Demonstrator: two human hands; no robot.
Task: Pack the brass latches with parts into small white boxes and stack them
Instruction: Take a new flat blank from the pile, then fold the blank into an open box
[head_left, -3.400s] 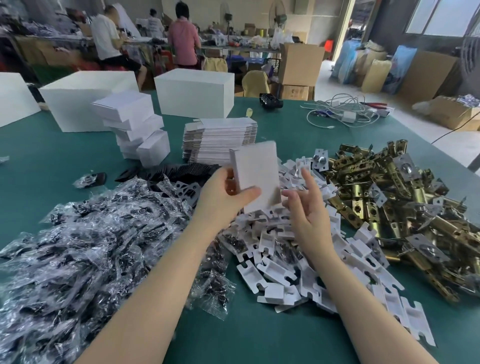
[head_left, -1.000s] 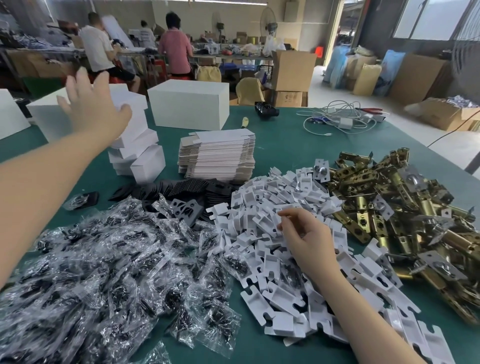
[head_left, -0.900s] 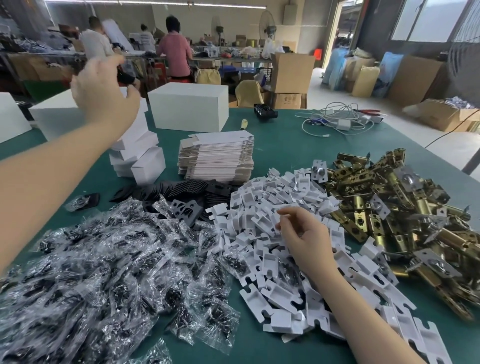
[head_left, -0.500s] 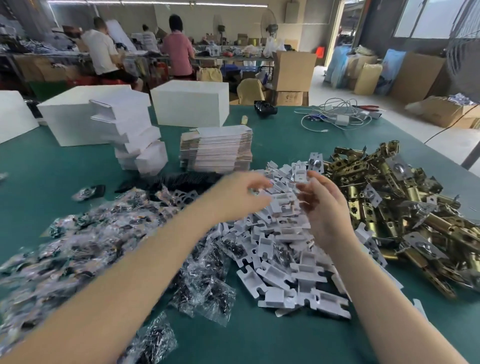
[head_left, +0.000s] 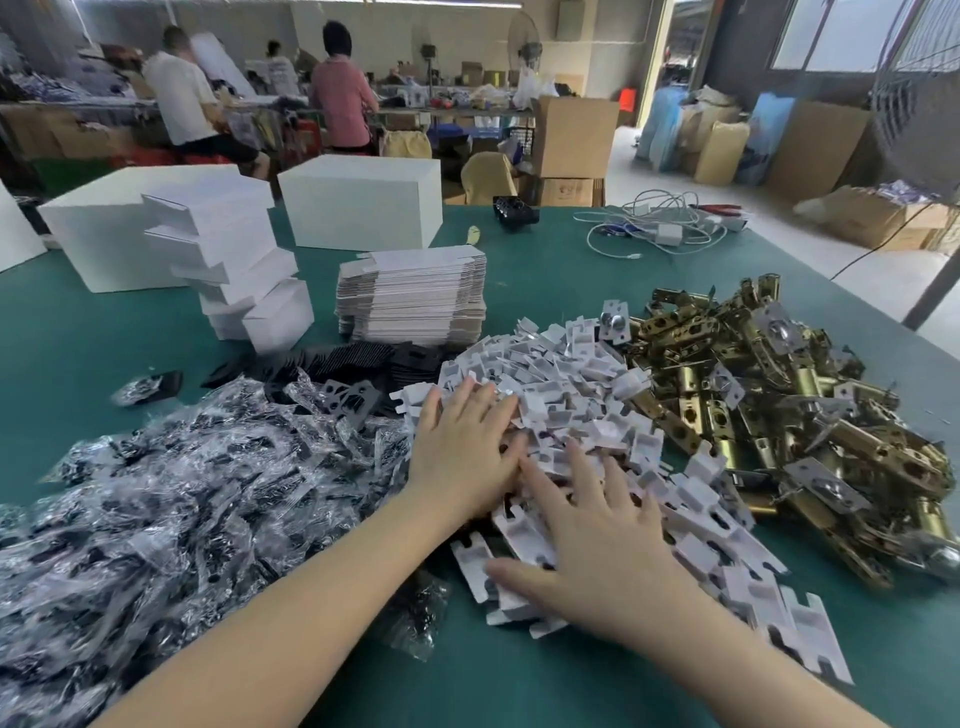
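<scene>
— Latches (head_left: 769, 415): where do they lie and how do they look?
— Heaped at the right of the green table (head_left: 545, 691), shiny brass tubes and plates in a tangle, just beside the white inserts (head_left: 566, 384).
— And the hands?
— The left hand (head_left: 462, 457) and right hand (head_left: 592, 540) both rest flat on the inserts, fingers spread, pinching nothing.
— The boxes?
— Small white boxes (head_left: 228, 265) stand stacked at the back left, beside flat blanks (head_left: 410, 296). Bagged parts (head_left: 171, 509) fill the left.
— Any writing?
— None can be read.
</scene>
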